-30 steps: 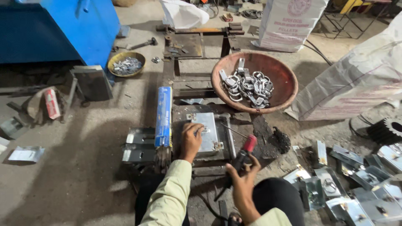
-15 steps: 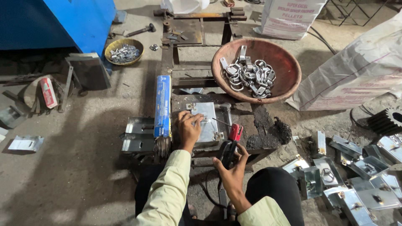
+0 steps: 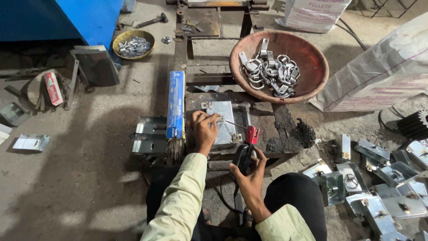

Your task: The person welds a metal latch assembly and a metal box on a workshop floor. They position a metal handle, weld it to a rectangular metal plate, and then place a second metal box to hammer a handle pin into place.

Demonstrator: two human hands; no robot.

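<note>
Welding work at a low metal stand, centre of the frame

The big reddish bowl of metal rings sits upper right. Compared with a moment earlier, the electrode holder has come closer, so its rod tip now nearly meets the square plate. The right hand has its fingers wrapped around the holder; the left hand presses the plate with fingers together. The rod's long axis points toward the upper left.

Electrode holder now lower, rod tip nearer the metal plate
</note>
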